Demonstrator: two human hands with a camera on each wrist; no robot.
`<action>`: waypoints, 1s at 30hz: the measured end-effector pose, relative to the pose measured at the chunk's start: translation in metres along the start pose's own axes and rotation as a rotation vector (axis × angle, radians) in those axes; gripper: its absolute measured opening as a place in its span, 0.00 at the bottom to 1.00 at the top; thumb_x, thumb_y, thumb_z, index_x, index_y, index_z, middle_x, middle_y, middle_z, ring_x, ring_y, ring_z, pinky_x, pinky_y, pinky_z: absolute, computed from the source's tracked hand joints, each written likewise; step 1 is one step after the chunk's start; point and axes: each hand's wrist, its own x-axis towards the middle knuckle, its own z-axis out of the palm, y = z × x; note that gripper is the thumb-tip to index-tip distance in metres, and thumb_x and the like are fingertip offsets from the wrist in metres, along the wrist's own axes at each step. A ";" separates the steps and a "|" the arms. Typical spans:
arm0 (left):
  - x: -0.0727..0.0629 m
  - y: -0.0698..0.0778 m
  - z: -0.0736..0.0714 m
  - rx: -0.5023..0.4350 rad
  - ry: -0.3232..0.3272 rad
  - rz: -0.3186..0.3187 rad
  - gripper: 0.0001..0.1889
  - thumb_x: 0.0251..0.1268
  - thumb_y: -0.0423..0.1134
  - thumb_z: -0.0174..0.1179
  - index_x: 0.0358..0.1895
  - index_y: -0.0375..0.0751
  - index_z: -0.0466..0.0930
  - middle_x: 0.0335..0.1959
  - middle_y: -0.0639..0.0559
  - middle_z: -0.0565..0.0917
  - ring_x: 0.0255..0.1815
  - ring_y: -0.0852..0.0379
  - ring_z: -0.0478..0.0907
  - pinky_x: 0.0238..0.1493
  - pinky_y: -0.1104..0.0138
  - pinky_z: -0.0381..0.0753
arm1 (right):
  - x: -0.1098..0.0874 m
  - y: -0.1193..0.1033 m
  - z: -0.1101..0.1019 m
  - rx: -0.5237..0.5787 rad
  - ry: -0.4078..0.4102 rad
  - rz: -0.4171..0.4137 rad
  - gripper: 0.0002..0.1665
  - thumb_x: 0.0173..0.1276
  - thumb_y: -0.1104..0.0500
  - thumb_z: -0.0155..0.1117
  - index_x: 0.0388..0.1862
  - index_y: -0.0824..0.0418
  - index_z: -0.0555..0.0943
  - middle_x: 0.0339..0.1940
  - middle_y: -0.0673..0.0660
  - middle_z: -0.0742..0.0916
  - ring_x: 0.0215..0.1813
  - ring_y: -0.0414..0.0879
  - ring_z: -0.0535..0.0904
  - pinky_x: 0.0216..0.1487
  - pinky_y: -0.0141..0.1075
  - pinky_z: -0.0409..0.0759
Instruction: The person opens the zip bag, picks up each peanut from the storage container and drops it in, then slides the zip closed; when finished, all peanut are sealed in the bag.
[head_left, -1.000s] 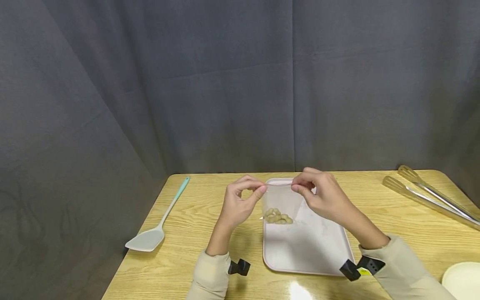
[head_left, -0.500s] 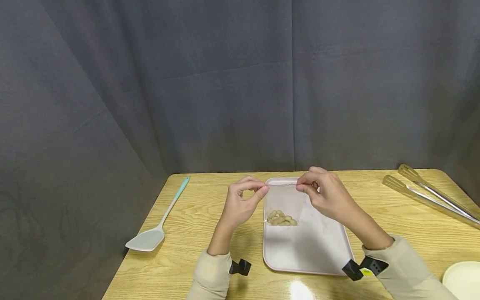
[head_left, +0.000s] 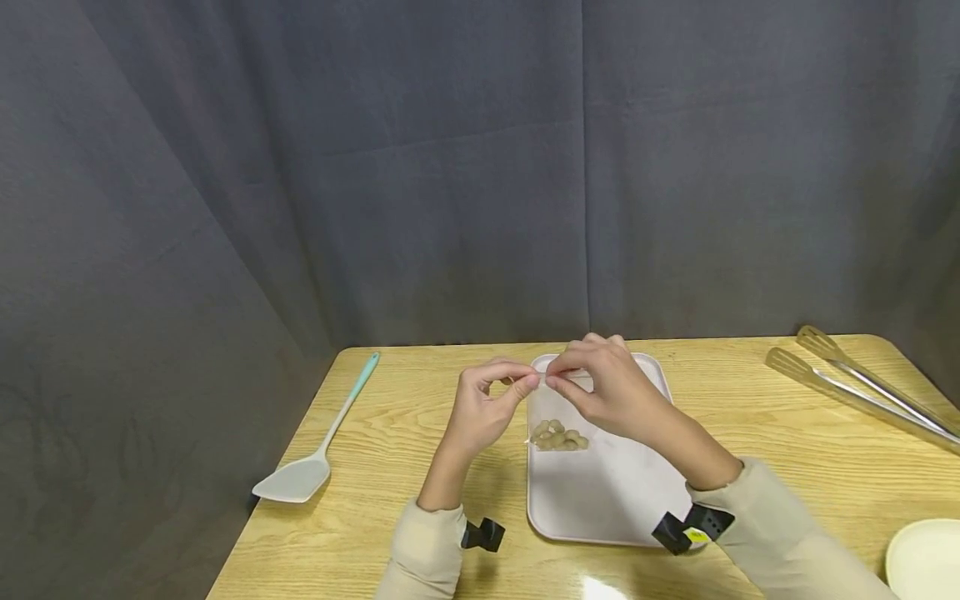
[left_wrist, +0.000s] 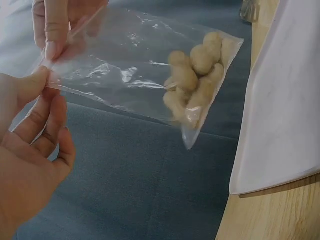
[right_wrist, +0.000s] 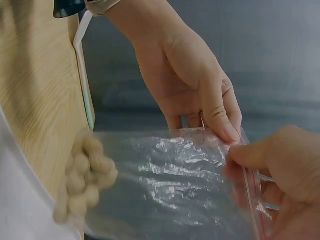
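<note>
A clear zip bag (left_wrist: 120, 65) hangs from both hands over the tray, its top edge uppermost. Several peanuts in their shells (head_left: 558, 436) lie gathered at its bottom. My left hand (head_left: 483, 408) pinches the top left corner between thumb and forefinger. Close beside it, my right hand (head_left: 611, 387) pinches the same top edge, thumb and fingertips almost meeting the left ones. In the right wrist view the bag's zip strip (right_wrist: 250, 200) runs along the edge under the right thumb. Beneath the bag lies a pale pink rectangular tray (head_left: 600, 500).
A spatula (head_left: 292, 481) with a mint-green handle lies at the table's left. Metal tongs (head_left: 862, 392) rest at the back right, spread apart. A cream plate (head_left: 926, 558) sits at the front right edge. A grey curtain (head_left: 450, 167) rises behind the table.
My right hand first shifts slightly right along the bag's top edge, then comes back left until it is next to the left hand. The left hand stays nearly still.
</note>
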 end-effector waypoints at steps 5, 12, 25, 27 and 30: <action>-0.001 -0.021 0.001 -0.004 0.008 -0.003 0.04 0.61 0.20 0.62 0.36 0.24 0.86 0.31 0.36 0.87 0.36 0.54 0.79 0.45 0.66 0.75 | 0.004 -0.005 0.003 0.012 0.008 -0.006 0.02 0.60 0.63 0.74 0.33 0.59 0.88 0.29 0.45 0.87 0.33 0.41 0.75 0.35 0.41 0.61; -0.002 -0.026 -0.001 0.030 0.003 0.019 0.04 0.64 0.27 0.65 0.37 0.32 0.89 0.33 0.45 0.88 0.38 0.53 0.80 0.44 0.58 0.77 | 0.007 -0.005 0.002 -0.007 -0.025 -0.028 0.01 0.63 0.62 0.72 0.33 0.58 0.88 0.28 0.43 0.86 0.32 0.41 0.75 0.35 0.41 0.59; -0.003 -0.027 -0.006 0.040 0.057 0.042 0.04 0.64 0.29 0.66 0.35 0.31 0.88 0.27 0.48 0.86 0.34 0.53 0.76 0.42 0.63 0.75 | 0.000 0.002 -0.010 -0.018 0.002 -0.002 0.01 0.62 0.63 0.73 0.31 0.57 0.89 0.28 0.43 0.87 0.32 0.40 0.74 0.36 0.41 0.58; -0.003 -0.027 -0.008 0.039 0.069 0.033 0.03 0.64 0.28 0.66 0.35 0.31 0.88 0.27 0.47 0.85 0.34 0.54 0.75 0.42 0.64 0.75 | -0.003 0.005 -0.014 -0.013 0.005 0.015 0.01 0.63 0.62 0.72 0.31 0.58 0.88 0.28 0.43 0.87 0.32 0.41 0.74 0.37 0.41 0.58; -0.002 -0.020 -0.011 0.041 0.079 0.036 0.03 0.62 0.25 0.65 0.34 0.27 0.87 0.27 0.43 0.84 0.33 0.55 0.75 0.41 0.66 0.74 | -0.007 0.008 -0.020 -0.013 0.011 0.033 0.02 0.62 0.62 0.72 0.30 0.59 0.88 0.27 0.43 0.86 0.33 0.41 0.75 0.38 0.41 0.57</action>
